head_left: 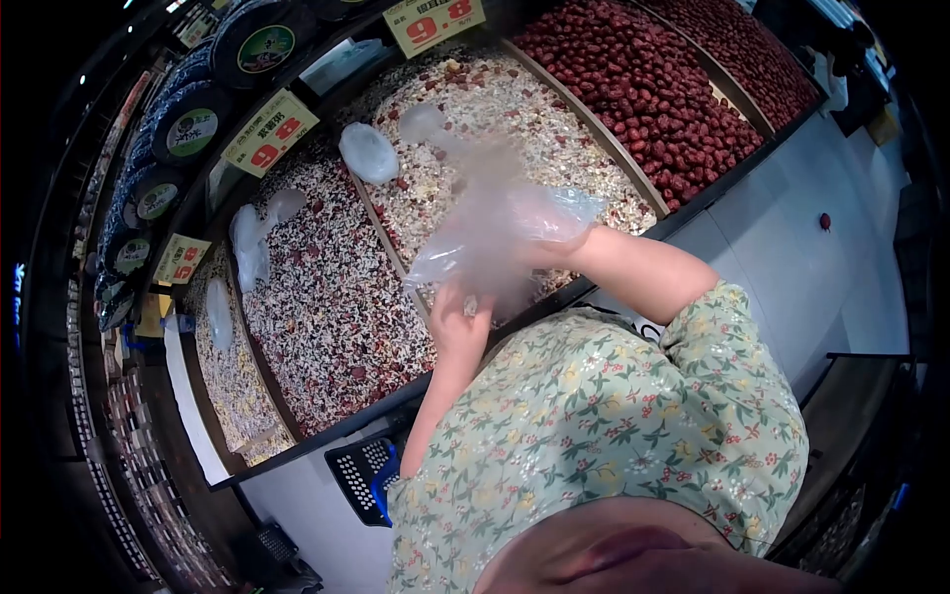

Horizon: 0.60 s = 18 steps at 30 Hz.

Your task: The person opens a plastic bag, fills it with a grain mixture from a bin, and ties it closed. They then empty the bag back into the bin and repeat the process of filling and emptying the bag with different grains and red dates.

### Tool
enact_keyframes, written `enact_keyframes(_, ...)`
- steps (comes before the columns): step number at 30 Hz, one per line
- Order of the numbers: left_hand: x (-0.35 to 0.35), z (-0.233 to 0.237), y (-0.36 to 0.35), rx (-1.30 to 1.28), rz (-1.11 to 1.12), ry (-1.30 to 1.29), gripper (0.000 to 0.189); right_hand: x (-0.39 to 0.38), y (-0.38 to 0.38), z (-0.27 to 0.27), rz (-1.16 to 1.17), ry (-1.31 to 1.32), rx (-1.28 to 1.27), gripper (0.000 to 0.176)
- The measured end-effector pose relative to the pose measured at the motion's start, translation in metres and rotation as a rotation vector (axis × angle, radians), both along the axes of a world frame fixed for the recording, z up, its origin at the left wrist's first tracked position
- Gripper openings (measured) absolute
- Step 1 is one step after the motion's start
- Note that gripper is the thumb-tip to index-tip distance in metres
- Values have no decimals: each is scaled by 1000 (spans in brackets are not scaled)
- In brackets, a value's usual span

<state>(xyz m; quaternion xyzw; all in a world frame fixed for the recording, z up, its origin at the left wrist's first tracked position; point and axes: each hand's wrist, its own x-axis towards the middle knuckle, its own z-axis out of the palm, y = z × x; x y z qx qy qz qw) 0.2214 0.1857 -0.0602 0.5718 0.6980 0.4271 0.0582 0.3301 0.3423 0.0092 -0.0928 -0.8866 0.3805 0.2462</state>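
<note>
A clear plastic bag hangs over the middle bin of pale mixed grains. My left hand is closed on the bag's near left edge, fingers bent. My right hand reaches into or behind the clear plastic from the right. A grey smudge covers the centre of the view, so its fingers and anything in them are hidden. Beyond the hands, a translucent plastic scoop lies on the grains, with a second rounded translucent piece beside it.
Wooden dividers separate a dark mixed-grain bin, a yellowish grain bin and a bin of red dates. Price signs and round-lidded packages line the back. A black shopping basket stands on the floor, where one date lies.
</note>
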Motion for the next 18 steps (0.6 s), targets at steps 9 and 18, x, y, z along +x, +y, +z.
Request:
enact_keyframes(9, 35, 23, 101, 162, -86, -165, 10, 45, 105, 27, -93, 97, -29, 34)
enact_keyframes(18, 52, 59, 209, 32, -41, -477, 9, 118, 232, 48, -100, 142, -656, 36)
